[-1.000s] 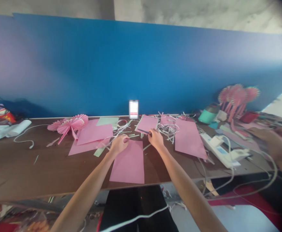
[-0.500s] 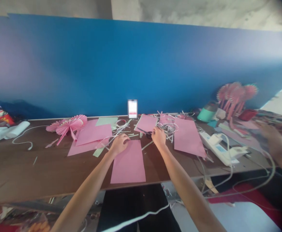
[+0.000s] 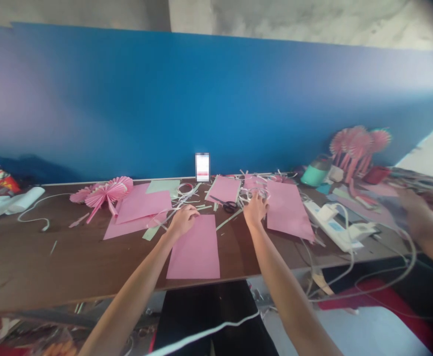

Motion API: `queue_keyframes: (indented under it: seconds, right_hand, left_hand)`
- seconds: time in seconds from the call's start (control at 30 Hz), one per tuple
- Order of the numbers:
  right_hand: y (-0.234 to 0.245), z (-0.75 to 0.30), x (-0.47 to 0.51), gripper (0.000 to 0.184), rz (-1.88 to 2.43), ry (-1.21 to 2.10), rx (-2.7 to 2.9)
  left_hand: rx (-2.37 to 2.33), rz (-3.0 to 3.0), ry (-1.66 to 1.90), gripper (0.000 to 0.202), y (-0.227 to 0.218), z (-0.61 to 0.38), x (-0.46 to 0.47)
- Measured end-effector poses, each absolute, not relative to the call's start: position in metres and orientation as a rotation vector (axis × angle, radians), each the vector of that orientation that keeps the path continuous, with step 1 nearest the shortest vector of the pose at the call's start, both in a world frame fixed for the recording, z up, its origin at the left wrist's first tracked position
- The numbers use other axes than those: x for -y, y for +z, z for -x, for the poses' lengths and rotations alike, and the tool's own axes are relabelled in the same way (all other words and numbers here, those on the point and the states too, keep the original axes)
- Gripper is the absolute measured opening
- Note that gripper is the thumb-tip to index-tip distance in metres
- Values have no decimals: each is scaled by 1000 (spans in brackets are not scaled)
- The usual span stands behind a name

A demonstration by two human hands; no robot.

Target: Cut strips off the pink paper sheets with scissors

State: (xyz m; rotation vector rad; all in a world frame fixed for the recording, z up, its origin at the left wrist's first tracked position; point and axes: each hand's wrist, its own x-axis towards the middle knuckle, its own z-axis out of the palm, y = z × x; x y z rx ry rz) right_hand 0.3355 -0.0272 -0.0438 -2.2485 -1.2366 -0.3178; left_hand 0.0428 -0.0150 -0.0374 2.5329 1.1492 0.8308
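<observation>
Scissors (image 3: 230,205) and tangled white strips (image 3: 243,197) cluttering the table (image 3: 86,262), right hand (image 3: 256,210) loosely spread at them, pink sheet (image 3: 194,252) by the left hand (image 3: 182,220), whose grip I can't tell

Front pink sheet (image 3: 194,247): plain, rectangular, one face showing, no folds that I can see from here.
Sheet pose: flat on the brown tabletop (image 3: 90,262), long sides running away from the front edge; near short side just beside that edge; far left corner covered.
Scissors (image 3: 225,204): black, with finger loops; blade opening too small to tell.
Scissors pose: lying down, loops to the right, blades pointing left and slightly away.
Scissors location: beyond the front pink sheet's far right corner, near but apart.
White strips (image 3: 244,196): thin, curled, tangled in loops, partly hidden.
Strip location: just right of the scissors.
</observation>
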Motion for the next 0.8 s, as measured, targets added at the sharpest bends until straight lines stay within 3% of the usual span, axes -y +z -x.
queue_keyframes:
  seconds: [0.33, 0.63, 0.7, 0.8]
  right_hand:
    - [-32, -322, 26, 39, 1580, -330, 1524]
    - [-23, -272, 41, 34, 1240, 177, 1735]
    - [-24, -266, 41, 32, 1168, 281, 1694]
    - [-27, -262, 38, 31, 1081, 485, 1567]
  left_hand:
    - [-1196, -2495, 937, 29, -35, -45, 17]
    - [-1102, -2260, 1055, 60, -23, -51, 27]
    - [-1078, -2238, 1009, 59, -22, -53, 28]
    - [-1118, -2206, 1009, 43, -23, -54, 28]
